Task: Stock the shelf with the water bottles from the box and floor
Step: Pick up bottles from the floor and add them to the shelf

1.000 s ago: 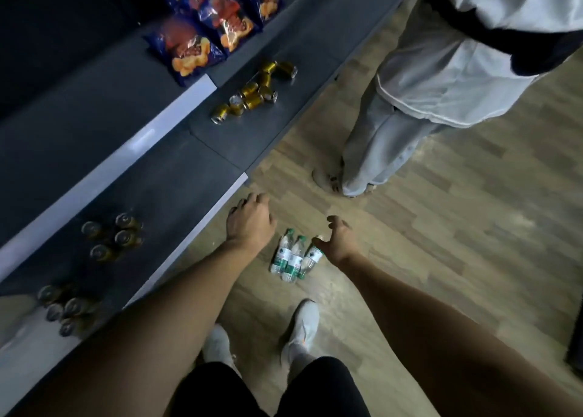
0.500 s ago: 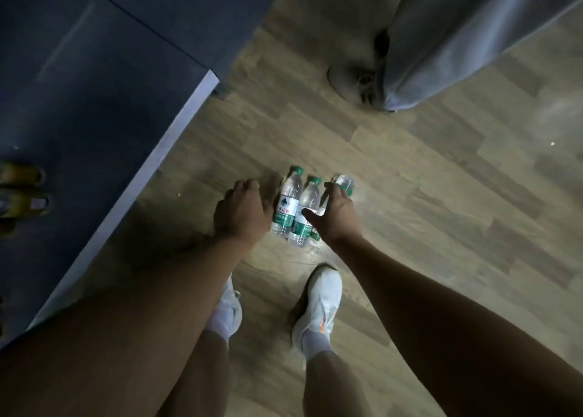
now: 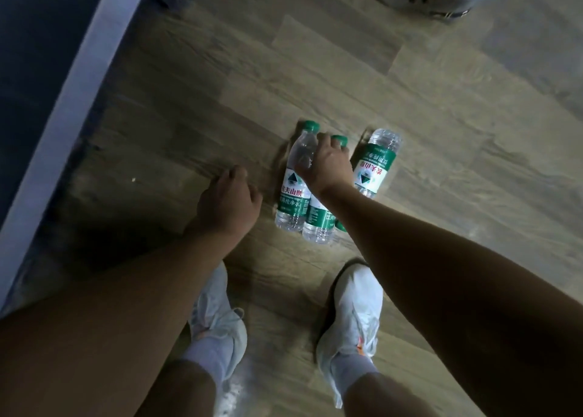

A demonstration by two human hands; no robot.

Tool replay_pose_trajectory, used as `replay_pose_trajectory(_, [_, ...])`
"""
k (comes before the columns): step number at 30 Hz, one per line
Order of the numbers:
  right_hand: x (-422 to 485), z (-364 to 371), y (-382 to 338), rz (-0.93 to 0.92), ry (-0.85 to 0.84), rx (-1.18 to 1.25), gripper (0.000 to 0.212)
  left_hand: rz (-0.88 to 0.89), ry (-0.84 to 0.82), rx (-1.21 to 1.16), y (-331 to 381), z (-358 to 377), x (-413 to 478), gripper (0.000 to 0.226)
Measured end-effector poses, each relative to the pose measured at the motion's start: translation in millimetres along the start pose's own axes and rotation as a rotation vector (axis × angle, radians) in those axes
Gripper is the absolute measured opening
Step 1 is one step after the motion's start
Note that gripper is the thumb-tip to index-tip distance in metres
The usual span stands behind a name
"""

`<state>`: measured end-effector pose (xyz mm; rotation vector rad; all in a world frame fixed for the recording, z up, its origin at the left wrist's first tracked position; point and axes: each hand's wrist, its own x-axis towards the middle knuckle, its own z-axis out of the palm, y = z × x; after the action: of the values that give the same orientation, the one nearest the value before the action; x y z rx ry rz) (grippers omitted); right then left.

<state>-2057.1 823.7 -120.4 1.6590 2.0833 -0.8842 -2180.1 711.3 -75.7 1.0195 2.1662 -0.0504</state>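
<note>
Ahead of right shoe (image 3: pixel 350 309), on wood floor (image 3: pixel 315 69): paired water bottles (image 3: pixel 291 195) lying side by side; right hand (image 3: pixel 326 169) fingers (image 3: pixel 323 142) curled over both necks, apparently to lift two together. Third bottle (image 3: pixel 373 164) ahead-right of shoe, untouched. Left hand (image 3: pixel 228 200) ahead-left, loosely curled, empty.

Bottles (image 3: pixel 291 192) on floor (image 3: pixel 347 69), before shoes (image 3: pixel 350 309)

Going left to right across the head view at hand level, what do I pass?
Shelf edge → left hand → left bottle → right hand → right bottle. The middle bottle sits under the right hand's grip, so I skipped it.
</note>
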Motion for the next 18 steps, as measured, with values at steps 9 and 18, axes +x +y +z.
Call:
replay_pose_trajectory(9, [32.9, 34.0, -6.4, 0.094, 0.035, -0.242, 0.094, 0.056, 0.003, -0.025, -13.7, 29.1, 7.1, 0.034])
replay_pose_trajectory(18, [28.4, 37.2, -38.7, 0.089, 0.034, 0.282, 0.056, 0.082, 0.005, -0.085, -14.8, 30.1, 3.3, 0.032])
